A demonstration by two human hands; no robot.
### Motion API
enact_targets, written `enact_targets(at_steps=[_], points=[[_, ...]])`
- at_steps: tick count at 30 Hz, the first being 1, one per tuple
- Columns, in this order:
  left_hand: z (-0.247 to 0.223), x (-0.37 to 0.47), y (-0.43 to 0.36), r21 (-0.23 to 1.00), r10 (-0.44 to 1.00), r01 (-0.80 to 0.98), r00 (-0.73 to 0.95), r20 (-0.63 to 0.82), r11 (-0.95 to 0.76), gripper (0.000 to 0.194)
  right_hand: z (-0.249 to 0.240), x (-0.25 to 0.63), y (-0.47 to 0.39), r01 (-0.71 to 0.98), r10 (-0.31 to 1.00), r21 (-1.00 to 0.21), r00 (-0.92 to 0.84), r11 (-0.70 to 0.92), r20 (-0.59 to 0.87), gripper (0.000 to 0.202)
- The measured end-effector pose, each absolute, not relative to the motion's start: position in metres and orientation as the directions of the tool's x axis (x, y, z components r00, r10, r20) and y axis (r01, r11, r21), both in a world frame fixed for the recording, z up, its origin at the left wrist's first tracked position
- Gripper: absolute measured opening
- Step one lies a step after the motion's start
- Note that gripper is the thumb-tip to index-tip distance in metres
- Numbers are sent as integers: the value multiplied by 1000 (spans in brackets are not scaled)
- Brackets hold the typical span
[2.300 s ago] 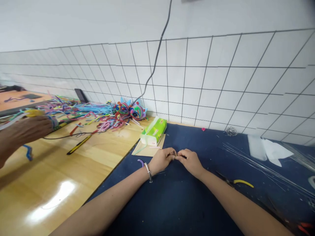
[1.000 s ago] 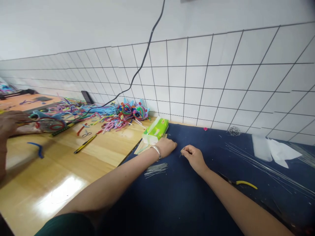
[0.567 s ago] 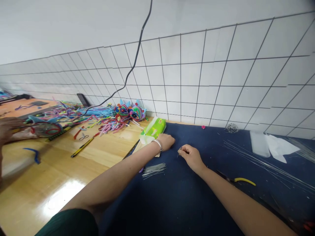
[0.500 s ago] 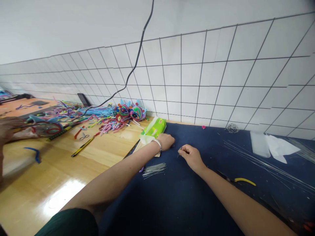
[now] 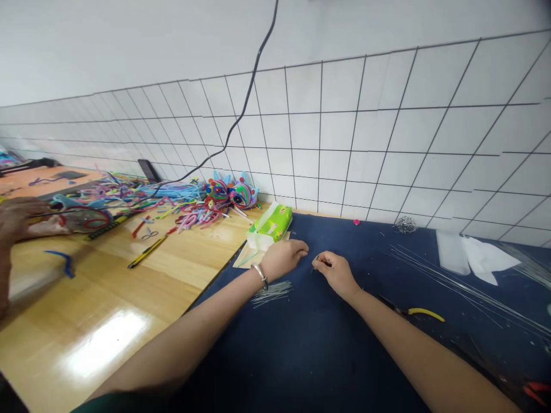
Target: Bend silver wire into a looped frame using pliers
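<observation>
My left hand (image 5: 283,259), with a silver bangle at its wrist, hangs over the dark blue cloth (image 5: 310,338), its fingers pinched together. Whatever it may hold is too small to make out. Just to its right, my right hand (image 5: 338,273) is closed in a pinch on a short thin piece, possibly wire, whose end shows faintly below the fingertips. The two hands are apart. Below my left wrist lies a bundle of short cut wires (image 5: 272,292). Behind the left hand is a green tissue pack (image 5: 275,221) by a light wooden board (image 5: 244,256).
Yellow-handled pliers (image 5: 424,313) lie right of my forearm, near long wires (image 5: 447,284) and a wire tangle (image 5: 405,225). On the wooden table (image 5: 181,275) are a yellow utility knife (image 5: 147,251), scissors (image 5: 150,233) and pipe cleaners (image 5: 198,218). Another person's hand (image 5: 21,218) works at far left.
My left hand has drawn back slightly toward me and now partly covers the bundle of short wires less far forward. The right hand stays pinched in nearly the same place.
</observation>
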State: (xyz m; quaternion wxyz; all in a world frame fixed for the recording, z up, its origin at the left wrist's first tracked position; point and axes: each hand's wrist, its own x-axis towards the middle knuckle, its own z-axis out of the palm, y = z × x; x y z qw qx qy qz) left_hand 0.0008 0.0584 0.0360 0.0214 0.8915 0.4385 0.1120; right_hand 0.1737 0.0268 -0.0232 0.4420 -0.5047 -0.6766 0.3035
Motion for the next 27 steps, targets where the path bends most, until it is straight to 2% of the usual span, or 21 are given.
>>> enact_targets(at_steps=[3,5,7,10,13,15,18,21,24,27], points=[[30,-1,32,273,779,729,581,238,-627,21,-21,172,25,427,951,-850,-113,309,289,14],[27,-2,24,539,802,604,521,291,-588,18,-20,171,25,439,951,-844,-116,309,288,13],[28,-4,23,708,833,472,455,314,-525,18,-15,170,23,450,951,-839,-113,307,287,12],[32,-6,25,826,874,353,379,303,-439,17,-2,169,11,465,955,-836,-94,292,282,12],[35,-1,14,896,888,288,412,204,-339,15,18,170,-17,471,964,-844,-59,257,260,13],[37,4,-1,949,840,195,531,112,-250,13,31,172,-43,451,976,-869,-29,205,215,11],[42,11,-28,999,723,46,690,-36,6,15,43,180,-81,431,995,-898,-3,87,96,14],[44,17,-47,975,602,34,782,-162,218,18,39,191,-108,394,1000,-919,-10,1,-3,17],[34,22,-58,957,581,64,782,-224,282,24,26,196,-121,346,995,-938,-86,-20,-54,17],[21,26,-63,906,552,52,778,-300,420,25,19,193,-124,333,992,-941,-84,-62,-95,20]])
